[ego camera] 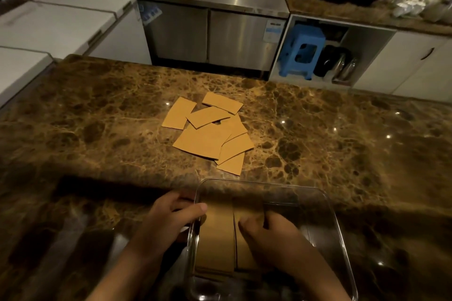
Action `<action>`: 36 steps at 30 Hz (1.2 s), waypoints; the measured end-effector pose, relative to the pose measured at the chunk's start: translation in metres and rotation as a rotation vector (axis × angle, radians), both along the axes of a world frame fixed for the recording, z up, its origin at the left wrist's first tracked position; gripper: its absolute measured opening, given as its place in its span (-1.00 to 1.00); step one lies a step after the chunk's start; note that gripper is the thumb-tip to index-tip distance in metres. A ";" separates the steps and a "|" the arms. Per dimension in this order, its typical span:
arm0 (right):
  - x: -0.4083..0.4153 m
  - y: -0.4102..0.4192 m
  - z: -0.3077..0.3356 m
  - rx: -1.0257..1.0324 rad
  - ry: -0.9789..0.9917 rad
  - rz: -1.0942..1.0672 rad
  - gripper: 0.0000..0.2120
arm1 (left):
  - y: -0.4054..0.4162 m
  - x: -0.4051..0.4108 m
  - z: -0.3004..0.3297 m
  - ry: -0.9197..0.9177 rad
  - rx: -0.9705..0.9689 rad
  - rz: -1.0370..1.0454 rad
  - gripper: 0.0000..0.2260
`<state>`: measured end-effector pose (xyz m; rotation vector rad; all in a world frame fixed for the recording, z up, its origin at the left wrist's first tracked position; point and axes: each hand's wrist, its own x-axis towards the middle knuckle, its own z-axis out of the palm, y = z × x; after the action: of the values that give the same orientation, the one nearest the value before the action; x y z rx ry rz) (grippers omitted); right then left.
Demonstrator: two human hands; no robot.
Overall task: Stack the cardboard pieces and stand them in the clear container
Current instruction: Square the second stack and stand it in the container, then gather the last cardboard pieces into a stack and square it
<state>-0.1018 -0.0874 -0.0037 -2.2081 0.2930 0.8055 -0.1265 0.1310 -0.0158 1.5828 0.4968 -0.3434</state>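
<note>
Brown veined marble countertop (318, 134) in the foreground. Beyond it: stainless-steel under-counter cabinet (210, 34) at centre; white chest freezers (63, 19) far left; blue plastic step stool (302, 52) in an open white cupboard, right.

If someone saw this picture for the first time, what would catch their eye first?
Probably the loose cardboard pieces fanned out mid-counter on the brown marble counter. Next, at the near edge, the clear container: the left hand grips its left rim while the right hand rests on cardboard inside it.
</note>
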 end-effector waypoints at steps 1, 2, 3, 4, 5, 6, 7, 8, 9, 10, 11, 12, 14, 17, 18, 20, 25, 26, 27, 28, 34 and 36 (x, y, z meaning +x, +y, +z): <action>0.001 -0.001 0.000 -0.019 -0.016 0.023 -0.61 | 0.001 0.001 0.001 0.014 -0.009 -0.013 -0.69; 0.002 -0.003 0.003 -0.039 -0.025 0.062 -0.59 | 0.003 0.001 0.003 0.032 -0.047 -0.018 -0.69; 0.004 -0.008 0.009 -0.061 -0.020 0.112 -0.53 | 0.005 0.004 0.004 0.053 -0.088 -0.008 -0.74; 0.009 -0.014 0.017 -0.073 -0.015 0.165 -0.45 | 0.009 0.009 0.004 0.069 -0.104 0.015 -0.81; 0.013 -0.018 0.030 -0.063 -0.019 0.202 -0.38 | 0.013 0.017 0.003 0.084 -0.082 0.046 -0.88; 0.023 -0.023 0.043 -0.022 -0.052 0.211 -0.35 | 0.019 0.030 0.002 0.095 -0.031 0.077 -0.89; 0.038 -0.026 0.055 0.045 -0.110 0.191 -0.39 | 0.026 0.043 0.001 0.095 0.022 0.098 -0.91; 0.056 -0.028 0.064 0.133 -0.189 0.148 -0.49 | 0.030 0.058 -0.001 0.073 0.063 0.109 -0.96; 0.078 -0.026 0.071 0.230 -0.253 0.093 -0.61 | 0.035 0.076 -0.001 0.032 0.103 0.109 -0.97; 0.100 -0.022 0.073 0.307 -0.280 0.047 -0.70 | 0.036 0.092 -0.003 -0.024 0.158 0.094 -0.86; 0.126 -0.016 0.070 0.349 -0.277 0.026 -0.74 | 0.038 0.111 -0.007 -0.092 0.239 0.057 -0.73; 0.149 -0.007 0.064 0.316 -0.254 0.046 -0.75 | 0.036 0.127 -0.010 -0.137 0.371 -0.020 -0.57; 0.189 0.010 0.042 0.095 -0.198 0.182 -0.75 | 0.027 0.153 -0.013 -0.132 0.657 -0.233 -0.25; 0.223 0.038 0.009 -0.080 -0.143 0.312 -0.73 | 0.013 0.180 -0.022 -0.017 0.820 -0.441 -0.05; 0.228 0.046 0.002 -0.083 -0.141 0.318 -0.74 | 0.010 0.184 -0.025 0.005 0.831 -0.454 -0.04; 0.231 0.058 -0.007 -0.065 -0.156 0.338 -0.77 | 0.007 0.190 -0.031 0.018 0.868 -0.447 -0.05; 0.226 0.071 -0.013 -0.187 -0.289 0.322 -0.61 | 0.000 0.184 -0.035 -0.030 0.903 -0.357 0.04; 0.226 0.070 -0.013 -0.167 -0.283 0.307 -0.63 | -0.002 0.181 -0.035 -0.048 0.887 -0.323 0.07; 0.226 0.066 -0.011 -0.113 -0.258 0.288 -0.70 | -0.003 0.179 -0.034 -0.068 0.862 -0.289 0.07; 0.226 0.062 -0.009 -0.047 -0.230 0.266 -0.76 | -0.003 0.177 -0.033 -0.087 0.832 -0.255 0.07; 0.223 0.027 0.011 0.101 -0.312 0.153 -0.88 | 0.001 0.168 -0.023 -0.175 0.723 -0.164 -0.14; 0.223 0.015 0.018 0.117 -0.339 0.122 -0.90 | 0.002 0.169 -0.016 -0.222 0.693 -0.138 -0.25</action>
<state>0.1208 -0.0723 0.0144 -2.2203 -0.0548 0.4846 0.0422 0.1329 -0.0319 2.3045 0.3479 -0.0908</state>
